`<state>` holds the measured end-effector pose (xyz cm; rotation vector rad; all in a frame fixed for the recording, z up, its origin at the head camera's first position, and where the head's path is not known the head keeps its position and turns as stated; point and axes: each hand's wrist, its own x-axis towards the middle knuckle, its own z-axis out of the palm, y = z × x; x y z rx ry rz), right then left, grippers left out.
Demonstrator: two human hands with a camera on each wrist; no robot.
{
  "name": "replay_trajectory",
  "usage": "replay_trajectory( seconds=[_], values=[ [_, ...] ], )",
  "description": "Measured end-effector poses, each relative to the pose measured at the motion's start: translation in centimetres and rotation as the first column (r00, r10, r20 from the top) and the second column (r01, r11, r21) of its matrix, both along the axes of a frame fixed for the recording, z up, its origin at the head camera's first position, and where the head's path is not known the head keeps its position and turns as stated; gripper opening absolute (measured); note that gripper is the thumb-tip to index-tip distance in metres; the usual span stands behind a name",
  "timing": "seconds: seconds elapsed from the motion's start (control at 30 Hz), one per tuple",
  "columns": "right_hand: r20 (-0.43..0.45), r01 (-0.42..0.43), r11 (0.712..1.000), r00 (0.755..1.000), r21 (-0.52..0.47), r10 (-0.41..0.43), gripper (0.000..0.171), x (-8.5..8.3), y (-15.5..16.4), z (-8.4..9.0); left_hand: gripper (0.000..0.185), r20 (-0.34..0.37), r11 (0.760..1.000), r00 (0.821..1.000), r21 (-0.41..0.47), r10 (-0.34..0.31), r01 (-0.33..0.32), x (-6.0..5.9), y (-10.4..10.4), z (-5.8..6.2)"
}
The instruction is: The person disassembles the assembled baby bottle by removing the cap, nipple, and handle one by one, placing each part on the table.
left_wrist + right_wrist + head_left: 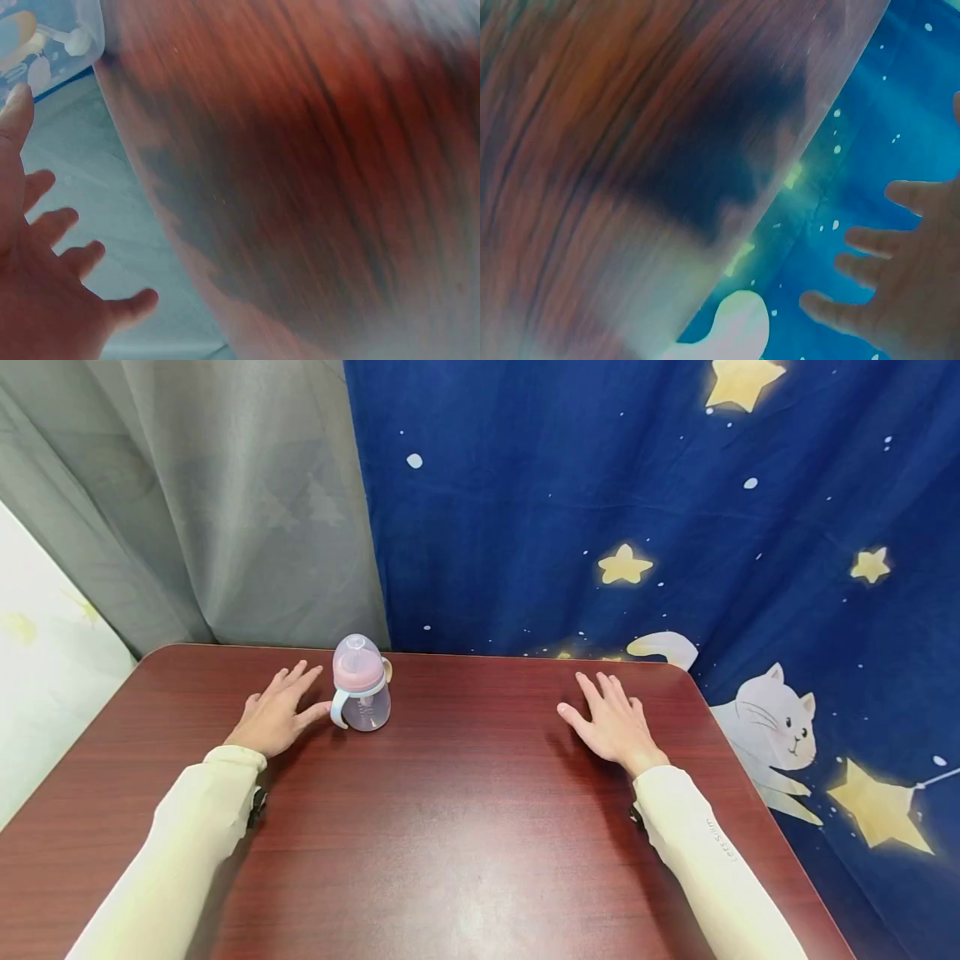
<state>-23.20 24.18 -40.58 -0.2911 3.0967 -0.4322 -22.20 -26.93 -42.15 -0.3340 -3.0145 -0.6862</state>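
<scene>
A clear baby bottle (367, 708) with a pink collar, a see-through dome cap and two side handles stands upright toward the back left of the table. My left hand (276, 712) is just left of it, fingers spread, the thumb tip right at the pale blue handle. In the left wrist view the bottle (79, 16) shows only its lower part at the top left corner, above the left hand (45, 262). Far to the right, my right hand (611, 727) hovers palm down over the table with spread fingers and holds nothing. The right wrist view shows the right hand (907, 277) at the edge.
The dark red wooden table (450, 810) has rounded back corners. Right behind its back edge hang a grey curtain (262, 510) and a blue curtain (510, 510) printed with stars and a white cat.
</scene>
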Motion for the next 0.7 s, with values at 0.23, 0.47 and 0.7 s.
replay_trajectory(
  seconds=[0.23,0.47,0.7],
  values=[
    [-0.060,-0.084,0.989,0.995,-0.120,0.077,0.078,0.6,-2.0,0.3,0.065,-0.047,0.990,0.996,0.117,-0.076,0.081,-0.1,0.7,-0.3],
    [-0.088,-0.126,0.977,0.990,-0.175,0.112,0.072,1.3,-4.1,0.8,0.065,-0.021,0.965,0.994,0.238,-0.106,0.108,-0.1,1.4,-0.6],
    [-0.090,-0.163,0.957,0.985,-0.239,0.146,0.071,2.3,-6.4,1.0,0.061,-0.030,0.931,0.988,0.332,-0.154,0.155,-0.1,2.2,-1.1]
  ],
)
